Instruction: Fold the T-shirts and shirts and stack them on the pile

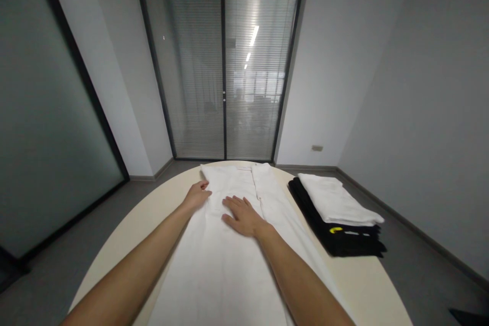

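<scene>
A long white garment point(225, 265) lies spread lengthwise over the table, with a folded layer and a seam running along its right side. I cannot make out what kind of garment it is. At its far left edge, my left hand point(196, 196) has its fingers curled in, pinching the cloth. My right hand point(242, 215) rests flat on the middle of the cloth, palm down, fingers and thumb apart.
To the right, a stack of folded black clothes point(355, 242) with a yellow and white print carries a folded white cloth point(340, 198) on top. The round cream table point(118, 249) faces a glass door with blinds point(225, 76).
</scene>
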`<act>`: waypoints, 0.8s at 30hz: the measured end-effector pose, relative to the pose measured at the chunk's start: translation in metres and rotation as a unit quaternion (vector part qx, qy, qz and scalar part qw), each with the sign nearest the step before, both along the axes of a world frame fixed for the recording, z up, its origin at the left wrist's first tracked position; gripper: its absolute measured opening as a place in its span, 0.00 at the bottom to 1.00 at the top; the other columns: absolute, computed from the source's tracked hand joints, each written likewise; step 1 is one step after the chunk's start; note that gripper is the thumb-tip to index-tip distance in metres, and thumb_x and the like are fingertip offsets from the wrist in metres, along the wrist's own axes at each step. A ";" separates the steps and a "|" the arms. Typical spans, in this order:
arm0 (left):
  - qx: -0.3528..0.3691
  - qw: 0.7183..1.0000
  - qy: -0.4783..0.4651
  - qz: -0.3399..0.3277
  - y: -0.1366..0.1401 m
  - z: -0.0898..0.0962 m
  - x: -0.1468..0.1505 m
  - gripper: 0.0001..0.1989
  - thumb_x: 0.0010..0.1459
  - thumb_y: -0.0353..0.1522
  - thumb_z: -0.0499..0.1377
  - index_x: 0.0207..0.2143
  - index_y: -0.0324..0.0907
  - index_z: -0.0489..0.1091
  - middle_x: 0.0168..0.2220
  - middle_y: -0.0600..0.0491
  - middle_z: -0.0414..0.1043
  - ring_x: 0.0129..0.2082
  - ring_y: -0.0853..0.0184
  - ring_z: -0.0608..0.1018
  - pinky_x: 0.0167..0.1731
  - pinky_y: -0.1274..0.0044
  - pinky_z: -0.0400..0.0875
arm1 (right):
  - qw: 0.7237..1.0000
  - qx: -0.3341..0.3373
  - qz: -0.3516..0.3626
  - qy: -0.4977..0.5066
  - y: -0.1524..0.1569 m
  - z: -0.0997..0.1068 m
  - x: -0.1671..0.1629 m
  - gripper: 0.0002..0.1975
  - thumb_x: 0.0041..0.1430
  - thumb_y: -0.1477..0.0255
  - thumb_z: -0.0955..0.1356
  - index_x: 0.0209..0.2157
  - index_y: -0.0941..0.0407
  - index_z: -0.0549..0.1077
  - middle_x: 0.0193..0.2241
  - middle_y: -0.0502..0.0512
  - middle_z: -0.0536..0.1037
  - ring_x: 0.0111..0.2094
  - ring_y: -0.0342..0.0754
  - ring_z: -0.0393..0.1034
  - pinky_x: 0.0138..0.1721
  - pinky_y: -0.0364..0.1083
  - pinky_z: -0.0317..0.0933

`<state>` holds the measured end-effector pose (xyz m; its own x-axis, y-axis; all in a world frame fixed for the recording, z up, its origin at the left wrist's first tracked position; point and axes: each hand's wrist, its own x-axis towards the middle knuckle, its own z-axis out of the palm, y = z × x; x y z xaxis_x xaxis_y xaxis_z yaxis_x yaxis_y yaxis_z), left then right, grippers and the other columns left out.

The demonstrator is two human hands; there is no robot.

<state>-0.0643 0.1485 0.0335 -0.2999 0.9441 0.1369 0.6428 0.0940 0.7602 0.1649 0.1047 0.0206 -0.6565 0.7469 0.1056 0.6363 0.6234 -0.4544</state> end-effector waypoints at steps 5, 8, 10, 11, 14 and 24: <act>0.034 0.996 -0.013 -0.082 0.006 0.004 0.031 0.18 0.51 0.25 0.64 0.46 0.38 0.77 0.46 0.47 0.80 0.47 0.60 0.80 0.49 0.73 0.72 | 0.998 0.018 -0.040 0.041 0.006 -0.007 -0.002 0.30 0.70 0.59 0.55 0.68 0.57 0.53 0.66 0.62 0.60 0.68 0.54 0.50 0.68 0.60 0.38; 0.039 0.993 -0.005 -0.111 0.004 -0.001 0.051 0.14 0.54 0.25 0.63 0.45 0.37 0.77 0.46 0.47 0.80 0.46 0.63 0.80 0.50 0.75 0.71 | 0.990 0.039 -0.099 0.092 0.012 -0.010 -0.002 0.30 0.69 0.65 0.56 0.69 0.61 0.50 0.61 0.63 0.68 0.62 0.52 0.60 0.65 0.54 0.48; 0.037 0.992 0.011 -0.122 0.001 -0.006 0.064 0.14 0.56 0.25 0.62 0.45 0.38 0.76 0.47 0.46 0.79 0.47 0.64 0.79 0.51 0.75 0.70 | 0.982 0.048 -0.145 0.108 0.016 -0.010 0.000 0.31 0.67 0.69 0.57 0.69 0.62 0.49 0.56 0.63 0.73 0.57 0.52 0.65 0.61 0.52 0.53; 0.032 0.991 0.024 -0.126 -0.002 -0.008 0.071 0.14 0.56 0.25 0.62 0.46 0.37 0.76 0.47 0.45 0.79 0.47 0.64 0.79 0.51 0.75 0.70 | 0.980 0.051 -0.164 0.105 0.017 -0.010 0.002 0.31 0.67 0.70 0.57 0.69 0.61 0.49 0.54 0.62 0.74 0.56 0.52 0.66 0.60 0.52 0.54; 0.008 0.987 0.078 -0.140 -0.018 -0.013 0.085 0.16 0.54 0.24 0.63 0.47 0.37 0.74 0.48 0.42 0.77 0.49 0.63 0.79 0.50 0.75 0.69 | 0.978 0.057 -0.184 0.076 0.020 -0.010 0.006 0.29 0.66 0.72 0.57 0.68 0.57 0.54 0.52 0.59 0.76 0.55 0.53 0.66 0.58 0.52 0.55; -0.112 0.938 0.294 -0.143 -0.082 0.014 0.085 0.10 0.59 0.29 0.56 0.42 0.38 0.72 0.43 0.37 0.76 0.46 0.49 0.79 0.45 0.64 0.69 | 0.984 0.104 -0.135 0.061 0.021 -0.016 0.007 0.22 0.62 0.76 0.62 0.56 0.49 0.74 0.50 0.55 0.78 0.54 0.52 0.66 0.58 0.50 0.54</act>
<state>0.0208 0.0663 0.0477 0.0343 0.9993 -0.0125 0.9684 -0.0301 0.2478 0.1716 0.1252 0.0050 -0.4109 0.8461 0.3396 0.7399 0.5271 -0.4179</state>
